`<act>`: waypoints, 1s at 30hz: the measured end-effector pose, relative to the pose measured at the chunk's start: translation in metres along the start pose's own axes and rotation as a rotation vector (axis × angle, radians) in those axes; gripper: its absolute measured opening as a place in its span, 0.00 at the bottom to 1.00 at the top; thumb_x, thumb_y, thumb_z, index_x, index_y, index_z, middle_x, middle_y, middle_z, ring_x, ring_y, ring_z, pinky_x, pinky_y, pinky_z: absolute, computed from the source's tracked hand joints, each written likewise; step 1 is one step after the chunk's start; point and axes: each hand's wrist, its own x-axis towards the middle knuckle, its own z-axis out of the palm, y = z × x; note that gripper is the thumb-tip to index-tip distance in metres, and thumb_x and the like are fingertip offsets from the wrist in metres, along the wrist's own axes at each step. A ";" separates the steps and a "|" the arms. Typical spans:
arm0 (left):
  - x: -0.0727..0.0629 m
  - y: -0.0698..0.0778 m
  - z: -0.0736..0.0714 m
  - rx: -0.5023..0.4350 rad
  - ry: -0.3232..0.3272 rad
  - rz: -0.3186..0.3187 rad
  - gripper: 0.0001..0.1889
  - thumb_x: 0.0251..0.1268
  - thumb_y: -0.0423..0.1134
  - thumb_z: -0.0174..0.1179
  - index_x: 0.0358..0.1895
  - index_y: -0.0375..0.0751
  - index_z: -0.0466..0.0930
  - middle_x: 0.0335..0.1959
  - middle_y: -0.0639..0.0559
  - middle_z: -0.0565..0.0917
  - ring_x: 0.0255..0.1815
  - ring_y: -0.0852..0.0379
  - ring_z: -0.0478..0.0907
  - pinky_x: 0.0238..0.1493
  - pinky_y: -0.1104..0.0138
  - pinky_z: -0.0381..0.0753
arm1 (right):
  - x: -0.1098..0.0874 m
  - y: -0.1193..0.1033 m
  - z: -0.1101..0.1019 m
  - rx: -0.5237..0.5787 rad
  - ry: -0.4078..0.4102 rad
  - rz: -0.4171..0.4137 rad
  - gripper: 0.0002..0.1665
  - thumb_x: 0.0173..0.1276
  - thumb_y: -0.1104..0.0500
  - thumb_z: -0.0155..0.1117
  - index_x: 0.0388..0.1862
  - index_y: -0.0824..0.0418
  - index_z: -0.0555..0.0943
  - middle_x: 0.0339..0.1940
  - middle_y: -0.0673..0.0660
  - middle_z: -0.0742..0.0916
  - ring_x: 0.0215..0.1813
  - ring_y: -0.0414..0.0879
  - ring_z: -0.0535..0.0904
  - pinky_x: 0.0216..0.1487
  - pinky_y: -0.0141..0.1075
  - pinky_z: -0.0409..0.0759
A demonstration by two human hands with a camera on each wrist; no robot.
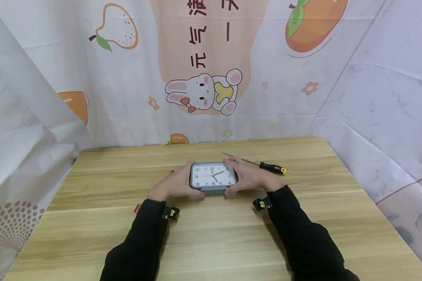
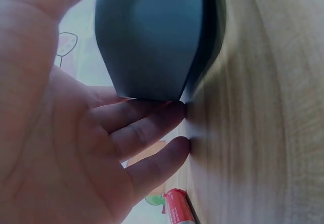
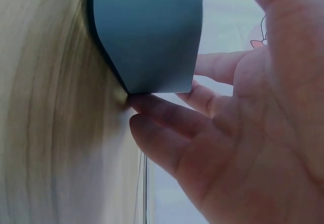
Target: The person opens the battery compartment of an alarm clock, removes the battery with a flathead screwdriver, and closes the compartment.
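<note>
A grey-blue rectangular clock [image 1: 213,175] with a white dial faces up in the middle of the wooden table. My left hand [image 1: 176,182] grips its left end, thumb at the near edge and fingers at the far edge. At the other end my right hand [image 1: 249,176] holds it the same way. The left wrist view shows the clock's side [image 2: 152,42] close to the tabletop, fingers against its far edge. From the right wrist, the opposite side [image 3: 147,37] sits between thumb and fingers. Whether the clock's base fully touches the table I cannot tell.
A screwdriver [image 1: 272,168] with a black and yellow handle lies behind my right hand, its shaft pointing left. A red battery [image 2: 178,206] lies beyond my left fingers. Another small red item [image 1: 137,208] shows beside my left sleeve. A printed curtain [image 1: 126,97] hangs behind the table.
</note>
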 end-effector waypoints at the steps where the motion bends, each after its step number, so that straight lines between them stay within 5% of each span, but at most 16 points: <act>1: 0.000 0.000 0.000 -0.008 -0.003 0.001 0.58 0.43 0.45 0.83 0.76 0.37 0.53 0.59 0.49 0.75 0.56 0.53 0.74 0.61 0.57 0.72 | 0.000 0.000 0.000 0.000 -0.001 0.001 0.70 0.52 0.38 0.80 0.83 0.61 0.52 0.76 0.60 0.62 0.65 0.51 0.67 0.65 0.45 0.67; 30: 0.002 -0.004 0.003 -0.044 -0.038 0.040 0.52 0.44 0.40 0.83 0.71 0.38 0.58 0.60 0.49 0.73 0.59 0.53 0.72 0.65 0.57 0.69 | -0.001 -0.001 0.002 0.003 -0.004 0.000 0.71 0.49 0.41 0.85 0.83 0.60 0.53 0.73 0.58 0.64 0.63 0.51 0.68 0.65 0.45 0.68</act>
